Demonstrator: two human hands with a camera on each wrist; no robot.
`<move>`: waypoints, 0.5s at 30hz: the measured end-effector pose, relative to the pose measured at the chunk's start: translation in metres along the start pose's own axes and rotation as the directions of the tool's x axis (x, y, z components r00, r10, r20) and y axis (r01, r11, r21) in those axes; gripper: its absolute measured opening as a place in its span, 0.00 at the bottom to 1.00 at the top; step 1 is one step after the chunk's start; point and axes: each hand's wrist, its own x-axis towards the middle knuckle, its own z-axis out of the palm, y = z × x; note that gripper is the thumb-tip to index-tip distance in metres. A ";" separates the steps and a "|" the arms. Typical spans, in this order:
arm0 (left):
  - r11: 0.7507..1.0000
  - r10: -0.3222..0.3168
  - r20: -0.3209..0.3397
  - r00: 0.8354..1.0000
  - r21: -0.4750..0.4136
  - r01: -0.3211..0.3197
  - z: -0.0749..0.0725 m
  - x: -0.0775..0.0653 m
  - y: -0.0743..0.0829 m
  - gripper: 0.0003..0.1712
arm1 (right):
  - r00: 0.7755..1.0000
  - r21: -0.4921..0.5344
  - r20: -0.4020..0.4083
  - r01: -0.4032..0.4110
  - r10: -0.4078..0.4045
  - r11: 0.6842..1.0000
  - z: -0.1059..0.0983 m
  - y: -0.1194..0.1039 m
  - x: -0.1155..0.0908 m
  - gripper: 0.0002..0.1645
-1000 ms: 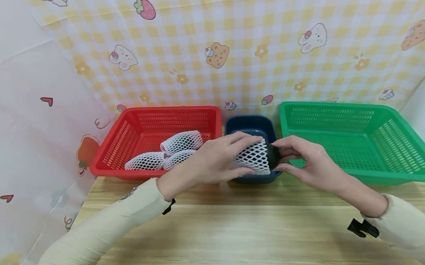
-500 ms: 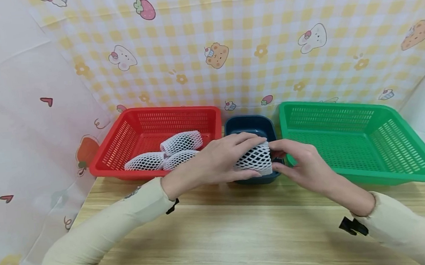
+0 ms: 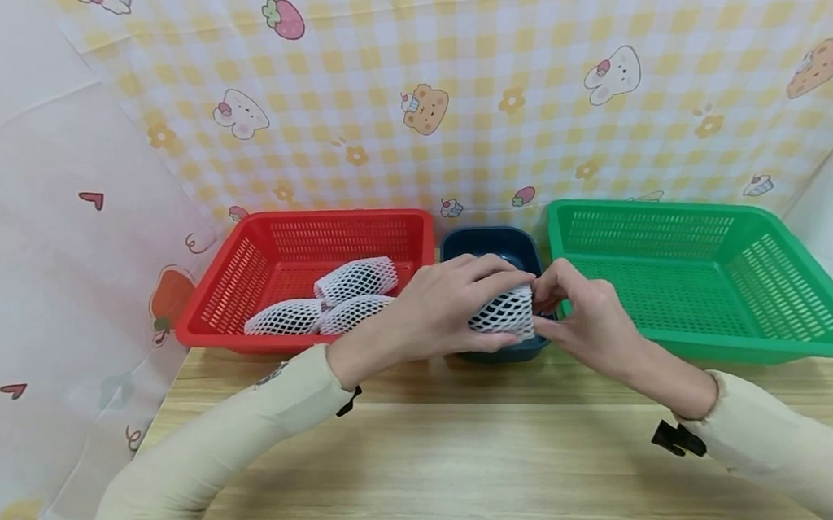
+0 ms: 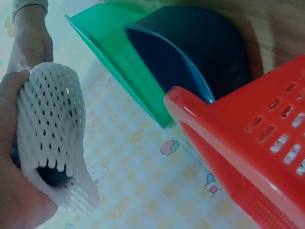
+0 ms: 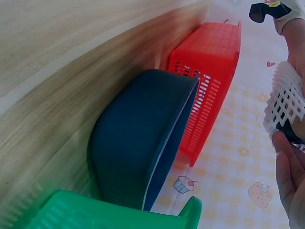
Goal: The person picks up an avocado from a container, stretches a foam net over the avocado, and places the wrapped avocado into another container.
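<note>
A white foam net sleeve (image 3: pixel 503 315) surrounds a dark, rounded fruit (image 5: pixel 287 132), possibly an avocado. My left hand (image 3: pixel 444 307) grips the sleeved fruit from the left, thumb below and fingers over the top, above the dark blue basin (image 3: pixel 501 355). On its right end, the thumb and fingers of my right hand (image 3: pixel 592 321) pinch the sleeve's rim. The left wrist view shows the sleeve's other end gaping, with dark skin inside. Several netted fruits (image 3: pixel 356 279) lie in the red basket (image 3: pixel 228 338) at left.
To the right of the basin stands a green basket (image 3: pixel 712 277). All the containers stand in a row at the back of the wooden table (image 3: pixel 433 471), against a checked cloth (image 3: pixel 518 56).
The fruit's dark end, bare at the right one second ago, is now covered by the sleeve in the head view. My right hand has moved slightly left, to the sleeve's rim.
</note>
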 end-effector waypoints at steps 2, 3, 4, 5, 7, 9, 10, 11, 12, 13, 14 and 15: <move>1.000 0.000 -0.004 1.000 0.023 0.000 0.000 0.002 0.001 0.34 | 1.000 -0.010 0.001 -0.001 0.001 1.000 0.000 -0.001 0.001 0.34; 0.999 -0.001 -0.005 1.000 0.035 0.001 0.000 0.002 0.001 0.33 | 1.000 -0.012 0.003 -0.001 0.001 1.000 0.000 -0.001 0.002 0.34; 0.999 0.000 -0.007 1.000 0.045 0.000 0.000 0.003 0.001 0.33 | 1.000 -0.015 0.004 -0.001 0.002 1.000 -0.001 -0.001 0.002 0.34; 0.999 -0.001 -0.009 1.000 0.049 0.001 0.000 0.004 0.002 0.32 | 1.000 -0.016 0.005 -0.002 0.003 1.000 -0.001 -0.001 0.002 0.34; 0.999 -0.004 -0.012 1.000 0.054 0.005 0.000 0.005 0.002 0.31 | 1.000 -0.016 0.009 -0.008 0.008 1.000 -0.001 -0.001 0.003 0.33; 0.998 -0.007 -0.016 1.000 0.055 0.008 0.001 0.005 0.002 0.30 | 1.000 -0.021 0.010 -0.010 0.010 1.000 -0.001 -0.002 0.003 0.32; 0.999 -0.008 -0.019 1.000 0.053 0.009 0.001 0.005 0.003 0.30 | 1.000 -0.026 0.009 -0.011 0.011 1.000 -0.001 -0.002 0.004 0.32; 0.999 -0.010 -0.021 1.000 0.051 0.011 0.001 0.004 0.003 0.29 | 1.000 -0.031 0.008 -0.012 0.012 0.999 -0.001 -0.002 0.004 0.32; 0.999 -0.010 -0.024 1.000 0.049 0.011 0.001 0.005 0.003 0.29 | 1.000 -0.040 0.008 -0.012 0.012 0.999 -0.001 -0.002 0.005 0.33; 0.999 -0.010 -0.026 1.000 0.048 0.012 0.001 0.005 0.003 0.29 | 1.000 -0.047 0.008 -0.010 0.010 0.999 -0.002 -0.002 0.005 0.33; 0.999 -0.010 -0.027 1.000 0.048 0.012 0.001 0.005 0.003 0.28 | 1.000 -0.056 0.010 -0.006 0.007 0.998 -0.002 -0.003 0.006 0.33; 0.999 -0.009 -0.029 1.000 0.048 0.011 0.000 0.005 0.003 0.28 | 1.000 -0.065 0.013 -0.003 0.003 0.998 -0.003 -0.003 0.007 0.33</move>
